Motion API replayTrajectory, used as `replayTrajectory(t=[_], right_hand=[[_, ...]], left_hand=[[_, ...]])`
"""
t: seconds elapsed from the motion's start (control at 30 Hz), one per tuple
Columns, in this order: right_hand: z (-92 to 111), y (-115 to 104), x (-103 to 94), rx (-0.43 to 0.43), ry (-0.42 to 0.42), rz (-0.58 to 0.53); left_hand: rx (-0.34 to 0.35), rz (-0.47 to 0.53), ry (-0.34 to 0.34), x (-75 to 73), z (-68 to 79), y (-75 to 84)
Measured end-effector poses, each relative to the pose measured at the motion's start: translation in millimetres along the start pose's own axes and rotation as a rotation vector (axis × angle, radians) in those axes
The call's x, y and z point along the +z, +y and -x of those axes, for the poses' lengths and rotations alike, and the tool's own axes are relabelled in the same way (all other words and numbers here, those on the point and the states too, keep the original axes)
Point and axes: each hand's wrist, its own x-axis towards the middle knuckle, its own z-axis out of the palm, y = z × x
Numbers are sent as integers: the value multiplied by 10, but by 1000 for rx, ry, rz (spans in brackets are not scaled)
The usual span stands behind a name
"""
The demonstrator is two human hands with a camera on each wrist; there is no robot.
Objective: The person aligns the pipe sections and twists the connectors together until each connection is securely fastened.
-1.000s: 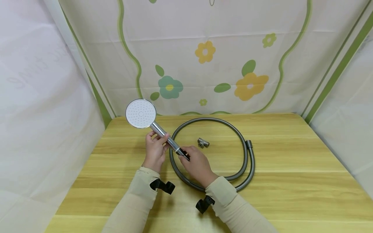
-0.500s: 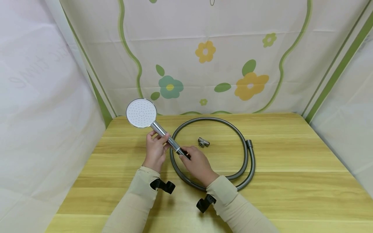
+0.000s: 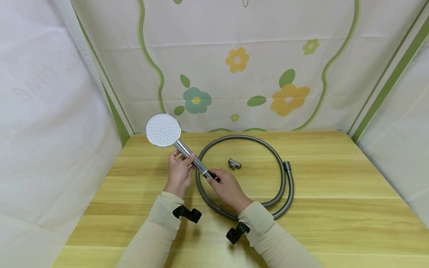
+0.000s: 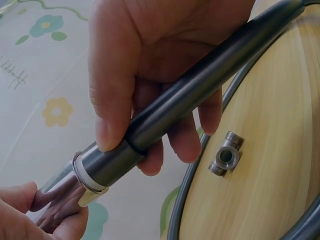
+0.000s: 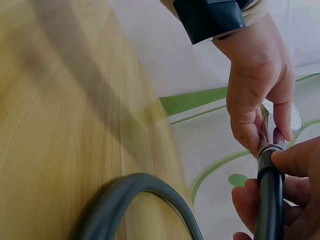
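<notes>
A hand shower with a white spray face and chrome handle is held tilted above the table, its head up to the left. My left hand grips the handle between thumb and fingers. At the handle's lower end, my right hand pinches the dark end nut of a grey shower hose, thumb on top and fingers beneath. The nut meets the handle at a white ring; how far it is threaded on, I cannot tell. Most of the hose lies looped on the table.
Inside the hose loop lies a small metal tee fitting. The hose's other end rests at the loop's right side. A flower-printed cloth hangs behind the wooden table, with pale cloth on both sides.
Both hands keep their hold on the hand shower and hose nut. The right hand has shifted very slightly up and to the right; the hose loop and tee fitting stay put.
</notes>
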Motion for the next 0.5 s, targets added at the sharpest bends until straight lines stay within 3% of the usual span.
replayTrajectory(t=[0.5], right_hand=[[-31, 21, -33, -5, -14, 6]], left_hand=[[15, -7, 11, 4, 9, -12]])
